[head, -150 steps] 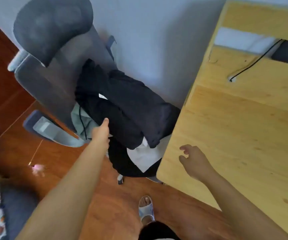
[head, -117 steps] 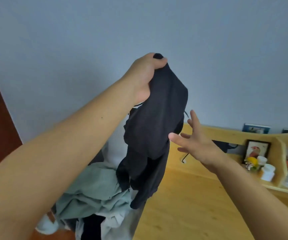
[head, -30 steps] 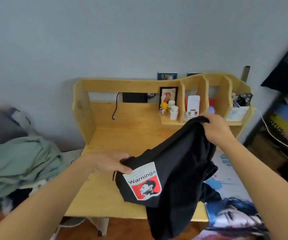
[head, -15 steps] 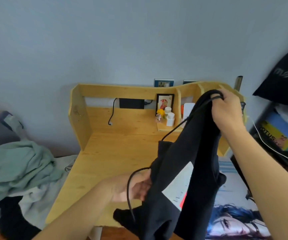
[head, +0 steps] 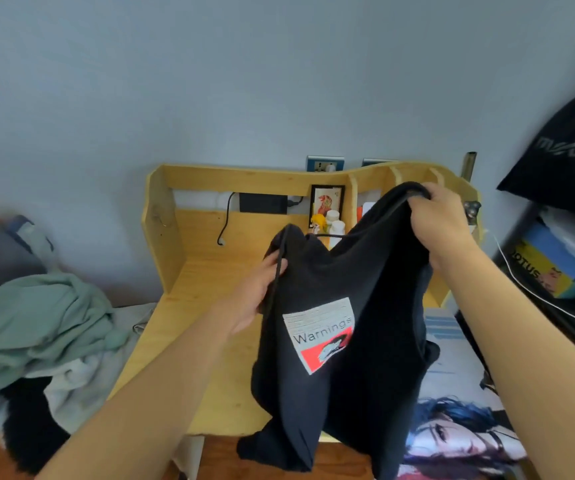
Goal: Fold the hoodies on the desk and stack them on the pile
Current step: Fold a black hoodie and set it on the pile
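Soft black hoodie [head: 344,306] with square print held over wooden desk [head: 203,271]: left hand [head: 256,296] and right hand [head: 441,220] both gripping fabric; rumpled green garment [head: 36,320] left

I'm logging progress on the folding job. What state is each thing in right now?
Black hoodie: unfolded, held up over the desk, printed patch facing the camera.
Left hand: grips the hoodie's left edge.
Right hand: grips the hoodie's top.
Desk: no clothes lying flat on it.
Green garment: crumpled, left of the desk.
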Available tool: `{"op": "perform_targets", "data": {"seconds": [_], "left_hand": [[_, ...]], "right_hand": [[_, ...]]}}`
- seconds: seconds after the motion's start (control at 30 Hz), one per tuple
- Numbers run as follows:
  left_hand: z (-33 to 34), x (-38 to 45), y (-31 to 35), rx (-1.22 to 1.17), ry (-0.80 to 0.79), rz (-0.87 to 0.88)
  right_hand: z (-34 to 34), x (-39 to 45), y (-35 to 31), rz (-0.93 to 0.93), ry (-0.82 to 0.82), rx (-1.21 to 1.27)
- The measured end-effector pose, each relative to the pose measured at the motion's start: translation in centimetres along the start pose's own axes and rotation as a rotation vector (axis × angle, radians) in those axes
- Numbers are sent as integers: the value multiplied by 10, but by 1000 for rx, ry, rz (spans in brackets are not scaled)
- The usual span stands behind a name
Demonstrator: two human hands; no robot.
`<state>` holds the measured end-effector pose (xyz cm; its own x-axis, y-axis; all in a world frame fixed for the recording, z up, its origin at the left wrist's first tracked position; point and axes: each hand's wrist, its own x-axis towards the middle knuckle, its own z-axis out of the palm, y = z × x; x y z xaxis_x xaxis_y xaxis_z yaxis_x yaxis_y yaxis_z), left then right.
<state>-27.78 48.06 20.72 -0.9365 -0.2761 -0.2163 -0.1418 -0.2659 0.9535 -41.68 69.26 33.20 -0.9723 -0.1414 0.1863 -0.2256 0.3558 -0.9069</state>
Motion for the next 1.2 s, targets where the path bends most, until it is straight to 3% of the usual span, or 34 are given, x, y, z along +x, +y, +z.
{"op": "perform_targets", "data": {"seconds": [0.13, 0.23, 0.3, 0.43, 0.53, 0.6, 0.73, 0.9, 1.0, 1.1, 1.2], "left_hand": [[-19, 0, -83, 130, -137, -533], [-35, -21, -131, 83, -144, -771], [-41, -36, -150, 105, -153, -835], [-24, -45, -172, 272, -231, -660], [8, -46, -160, 266, -221, -452], [21, -47, -156, 184, -258, -400], [50, -58, -171, 195, -344, -354], [77, -68, -204, 336, -178, -476], [71, -71, -201, 121, -164, -586], [62, -75, -193, 155, -206, -609], [41, -72, -184, 306, -96, -460]], "right_hand": [[2, -9, 25, 108, -33, -43], [-4, -14, 41, 187, -14, -32], [-6, -15, 48, 231, 1, -12], [0, -26, 35, 286, -76, 56], [9, -34, 20, 298, -137, 67], [11, -34, 15, 280, -148, 66], [11, -34, 11, 300, -151, 88], [6, -36, 18, 336, -97, 132], [1, -36, 20, 325, -46, 136], [-3, -33, 25, 265, -7, 120], [-11, -28, 32, 177, 9, 84]]}}
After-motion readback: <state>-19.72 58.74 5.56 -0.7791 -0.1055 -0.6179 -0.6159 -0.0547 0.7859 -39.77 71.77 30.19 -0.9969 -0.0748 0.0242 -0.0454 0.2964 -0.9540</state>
